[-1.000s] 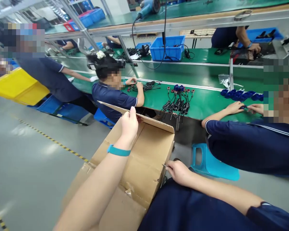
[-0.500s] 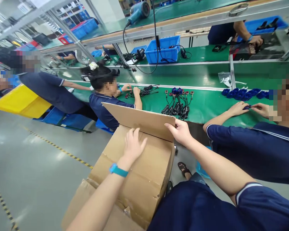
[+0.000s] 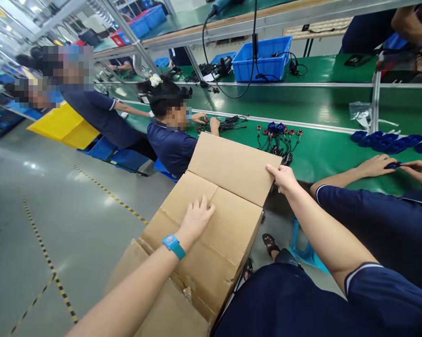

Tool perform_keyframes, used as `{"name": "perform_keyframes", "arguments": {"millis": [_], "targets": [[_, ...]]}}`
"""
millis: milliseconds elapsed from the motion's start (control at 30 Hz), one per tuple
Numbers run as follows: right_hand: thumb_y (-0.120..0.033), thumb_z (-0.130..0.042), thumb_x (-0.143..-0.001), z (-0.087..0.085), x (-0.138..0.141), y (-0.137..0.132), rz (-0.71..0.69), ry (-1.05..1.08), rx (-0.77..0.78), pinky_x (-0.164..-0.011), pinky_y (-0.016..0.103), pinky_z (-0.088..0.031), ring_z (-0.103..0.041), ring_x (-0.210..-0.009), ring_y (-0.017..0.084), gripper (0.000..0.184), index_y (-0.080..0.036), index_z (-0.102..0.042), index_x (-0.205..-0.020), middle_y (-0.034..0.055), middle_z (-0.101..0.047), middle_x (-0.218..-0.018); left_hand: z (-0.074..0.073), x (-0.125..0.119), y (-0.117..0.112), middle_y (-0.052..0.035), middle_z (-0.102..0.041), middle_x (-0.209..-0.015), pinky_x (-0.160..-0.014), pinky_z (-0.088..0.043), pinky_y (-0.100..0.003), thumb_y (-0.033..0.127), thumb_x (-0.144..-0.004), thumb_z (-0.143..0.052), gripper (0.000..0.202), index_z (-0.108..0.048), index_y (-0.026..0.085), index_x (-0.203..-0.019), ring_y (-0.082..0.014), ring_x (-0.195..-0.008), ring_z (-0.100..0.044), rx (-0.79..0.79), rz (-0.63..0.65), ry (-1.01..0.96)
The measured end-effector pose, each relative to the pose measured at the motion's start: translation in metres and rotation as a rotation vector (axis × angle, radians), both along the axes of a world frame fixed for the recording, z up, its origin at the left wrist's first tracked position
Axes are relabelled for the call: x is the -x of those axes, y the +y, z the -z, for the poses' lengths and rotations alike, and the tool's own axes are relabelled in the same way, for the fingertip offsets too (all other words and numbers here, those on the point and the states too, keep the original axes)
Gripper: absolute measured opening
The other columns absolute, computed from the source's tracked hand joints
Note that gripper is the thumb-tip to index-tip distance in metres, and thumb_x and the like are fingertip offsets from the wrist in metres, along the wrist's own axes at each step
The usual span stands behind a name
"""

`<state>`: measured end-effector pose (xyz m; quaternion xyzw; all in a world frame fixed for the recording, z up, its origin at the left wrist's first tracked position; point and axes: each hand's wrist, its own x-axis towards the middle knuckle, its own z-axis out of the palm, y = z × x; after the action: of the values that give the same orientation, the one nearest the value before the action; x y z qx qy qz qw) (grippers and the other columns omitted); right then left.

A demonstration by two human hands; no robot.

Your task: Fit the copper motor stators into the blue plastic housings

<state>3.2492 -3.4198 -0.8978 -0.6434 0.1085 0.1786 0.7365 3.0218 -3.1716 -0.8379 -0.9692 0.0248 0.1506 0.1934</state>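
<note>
A brown cardboard box (image 3: 211, 252) stands on another carton in front of me. My left hand (image 3: 196, 216) lies flat, fingers spread, on the two inner top flaps, a teal wristband on that wrist. My right hand (image 3: 284, 178) grips the right corner of the far flap (image 3: 232, 166), which stands half raised over the top. A lower carton (image 3: 162, 309) shows beneath the box at the bottom left.
A long green workbench (image 3: 319, 154) runs beyond the box, with bundles of black cables (image 3: 277, 140) and blue parts (image 3: 386, 140). Co-workers in navy shirts sit along it on both sides. Blue bin (image 3: 262, 61) on the far bench; yellow bins (image 3: 63, 124) at the left; grey floor with hazard tape.
My left hand dropped from the raised flap onto the box top. My right hand left the box's side, took the far flap's corner and has pulled it lower over the top.
</note>
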Motion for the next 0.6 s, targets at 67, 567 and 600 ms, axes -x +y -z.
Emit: {"name": "perform_keyframes", "arguments": {"millis": [67, 567, 600], "targets": [[-0.032, -0.083, -0.073, 0.014, -0.007, -0.001, -0.006, 0.111, 0.005, -0.031, 0.017, -0.022, -0.037, -0.037, 0.005, 0.029, -0.011, -0.064, -0.078, -0.0011, -0.058, -0.054, -0.001, 0.001, 0.003, -0.0241, -0.048, -0.144, -0.084, -0.046, -0.047, 0.006, -0.091, -0.035, 0.039, -0.065, 0.018, -0.112, -0.0324, -0.105, -0.059, -0.047, 0.021, 0.033], [-0.022, -0.073, -0.088, 0.086, -0.009, 0.001, -0.100, 0.569, -0.080, -0.027, 0.013, -0.014, -0.018, -0.035, 0.001, 0.034, -0.020, -0.042, -0.073, -0.0106, -0.037, -0.048, -0.003, 0.007, 0.007, -0.0296, -0.047, -0.142, -0.087, -0.046, -0.054, 0.013, -0.094, -0.038, 0.033, -0.068, 0.010, -0.106, -0.0392, -0.105, -0.062, -0.164, 0.030, 0.091], [-0.022, -0.073, -0.088, 0.088, -0.010, 0.001, -0.103, 0.575, -0.078, -0.027, 0.014, -0.014, -0.018, -0.035, 0.001, 0.035, -0.020, -0.041, -0.073, -0.0106, -0.037, -0.048, -0.005, 0.008, 0.009, -0.0306, -0.046, -0.142, -0.089, -0.045, -0.057, 0.016, -0.094, -0.040, 0.032, -0.068, 0.010, -0.108, -0.0424, -0.108, -0.061, -0.170, 0.021, 0.102]]}}
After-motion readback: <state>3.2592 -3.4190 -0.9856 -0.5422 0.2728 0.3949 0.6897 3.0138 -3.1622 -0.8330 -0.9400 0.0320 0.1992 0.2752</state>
